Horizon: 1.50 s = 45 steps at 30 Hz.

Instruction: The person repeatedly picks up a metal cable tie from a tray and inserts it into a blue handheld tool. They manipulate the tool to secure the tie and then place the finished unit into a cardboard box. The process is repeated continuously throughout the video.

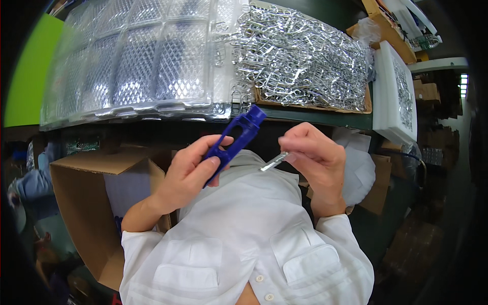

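My left hand [195, 168] is wrapped round a dark blue plastic housing [238, 136], a long piece with an oval opening and a narrower round end. That end tilts up and to the right, away from me. To its right, my right hand [315, 155] pinches a small shiny metal clip [274, 161] between thumb and fingers. The clip points down and left, apart from the blue housing. Beyond both hands lies a large heap of similar silvery metal clips [305, 56] in a shallow cardboard box.
Clear plastic trays [132, 66] with compartments are at the back left, beside a bright green panel [33, 76]. A white foam block [394, 91] stands right of the clips. An open cardboard box [84, 208] sits by my left arm, a white bag [358, 170] by my right.
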Each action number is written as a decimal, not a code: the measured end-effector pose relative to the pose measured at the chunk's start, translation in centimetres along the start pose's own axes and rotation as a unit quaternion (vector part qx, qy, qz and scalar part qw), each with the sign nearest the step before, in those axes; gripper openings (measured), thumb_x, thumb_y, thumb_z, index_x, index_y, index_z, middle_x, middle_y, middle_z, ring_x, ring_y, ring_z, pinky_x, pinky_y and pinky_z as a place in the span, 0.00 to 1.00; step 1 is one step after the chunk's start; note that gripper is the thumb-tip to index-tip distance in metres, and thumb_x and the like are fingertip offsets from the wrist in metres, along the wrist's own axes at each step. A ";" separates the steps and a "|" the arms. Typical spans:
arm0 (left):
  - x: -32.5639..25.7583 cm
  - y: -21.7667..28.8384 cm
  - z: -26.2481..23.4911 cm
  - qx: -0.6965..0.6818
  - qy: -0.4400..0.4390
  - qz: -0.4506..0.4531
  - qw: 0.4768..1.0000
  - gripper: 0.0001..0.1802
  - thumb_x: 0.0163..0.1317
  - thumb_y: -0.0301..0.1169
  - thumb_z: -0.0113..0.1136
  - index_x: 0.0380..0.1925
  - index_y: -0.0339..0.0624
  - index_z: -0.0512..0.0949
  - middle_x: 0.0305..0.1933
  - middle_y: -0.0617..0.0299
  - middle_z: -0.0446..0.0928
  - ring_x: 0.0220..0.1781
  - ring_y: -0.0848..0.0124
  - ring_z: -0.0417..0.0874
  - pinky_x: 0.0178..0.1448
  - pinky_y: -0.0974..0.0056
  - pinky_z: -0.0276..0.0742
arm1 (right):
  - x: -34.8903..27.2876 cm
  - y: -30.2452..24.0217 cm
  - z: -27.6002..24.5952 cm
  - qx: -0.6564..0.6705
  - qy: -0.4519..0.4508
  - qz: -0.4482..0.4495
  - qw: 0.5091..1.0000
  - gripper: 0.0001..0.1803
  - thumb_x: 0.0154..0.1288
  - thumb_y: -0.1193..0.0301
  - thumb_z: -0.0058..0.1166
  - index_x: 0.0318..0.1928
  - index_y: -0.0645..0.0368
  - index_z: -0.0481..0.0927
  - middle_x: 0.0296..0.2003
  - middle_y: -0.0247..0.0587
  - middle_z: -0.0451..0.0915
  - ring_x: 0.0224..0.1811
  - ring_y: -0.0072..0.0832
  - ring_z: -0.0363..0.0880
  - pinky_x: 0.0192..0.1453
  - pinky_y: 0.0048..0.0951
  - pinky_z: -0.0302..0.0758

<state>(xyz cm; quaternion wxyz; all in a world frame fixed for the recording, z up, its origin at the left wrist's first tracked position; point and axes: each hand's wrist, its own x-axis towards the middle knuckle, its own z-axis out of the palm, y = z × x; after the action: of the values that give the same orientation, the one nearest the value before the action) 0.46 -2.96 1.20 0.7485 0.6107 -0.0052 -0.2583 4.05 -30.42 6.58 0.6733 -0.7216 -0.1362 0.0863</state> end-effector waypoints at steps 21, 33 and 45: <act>1.8 0.8 2.7 0.062 -0.038 0.005 0.997 0.22 0.77 0.23 0.44 0.69 0.36 0.72 0.37 0.64 0.80 0.29 0.80 0.76 0.33 0.69 0.74 | 3.6 -0.2 2.0 -0.380 -0.014 -0.144 0.914 0.10 0.51 0.83 0.72 0.34 0.63 0.85 0.59 0.54 0.84 0.63 0.50 0.82 0.63 0.41 0.79; 1.9 0.8 2.4 0.013 -0.033 -0.032 0.999 0.22 0.78 0.23 0.44 0.69 0.36 0.73 0.38 0.63 0.82 0.28 0.81 0.77 0.33 0.71 0.75 | 3.5 1.6 2.4 -0.336 -0.011 -0.133 0.933 0.09 0.54 0.83 0.70 0.33 0.63 0.81 0.54 0.50 0.85 0.55 0.46 0.84 0.52 0.39 0.81; 3.0 -0.9 2.9 0.153 0.032 0.147 0.977 0.16 0.75 0.23 0.57 0.60 0.33 0.78 0.32 0.61 0.82 0.27 0.77 0.80 0.32 0.67 0.75 | 2.2 2.7 3.1 -0.299 0.137 -0.140 0.934 0.30 0.59 0.81 0.72 0.60 0.59 0.75 0.73 0.52 0.69 0.68 0.42 0.80 0.67 0.37 0.80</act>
<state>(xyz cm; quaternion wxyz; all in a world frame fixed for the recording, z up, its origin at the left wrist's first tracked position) 1.81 -6.89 0.23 0.6759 0.7184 -0.1104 -0.1220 5.40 -26.98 3.75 0.4436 -0.8682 -0.1617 -0.1528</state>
